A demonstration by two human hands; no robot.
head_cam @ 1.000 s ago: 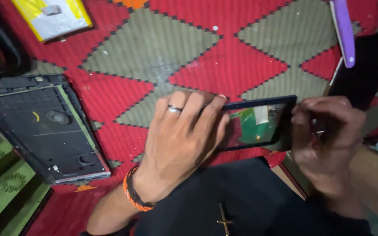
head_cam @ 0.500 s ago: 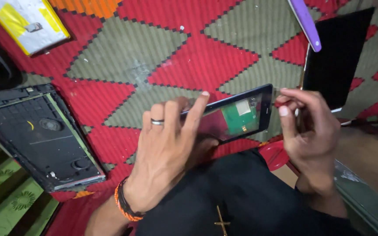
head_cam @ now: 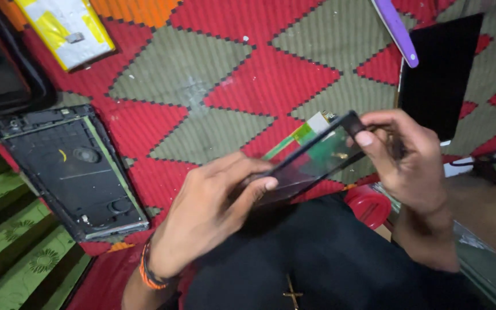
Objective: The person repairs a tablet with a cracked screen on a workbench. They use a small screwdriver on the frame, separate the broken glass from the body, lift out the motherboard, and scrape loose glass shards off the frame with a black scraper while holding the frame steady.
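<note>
**Thin dark panel held by its edges over your lap**

Your left hand (head_cam: 210, 215) and right hand (head_cam: 406, 158) hold the thin dark rectangular glass panel (head_cam: 308, 166) between them, above your lap and near the red-and-green patterned mat (head_cam: 225, 92). The left grip is closed on the near-left end, thumb on top; the right grip pinches the far-right corner with the fingertips. The panel looks light, stiff and brittle, with a slick face, so it is likely to crack if flexed. Keep your hold on the edges, away from the green flex strip (head_cam: 297, 138) showing behind it. The black opened tablet back shell (head_cam: 73, 172) lies to the left on the mat.
</note>
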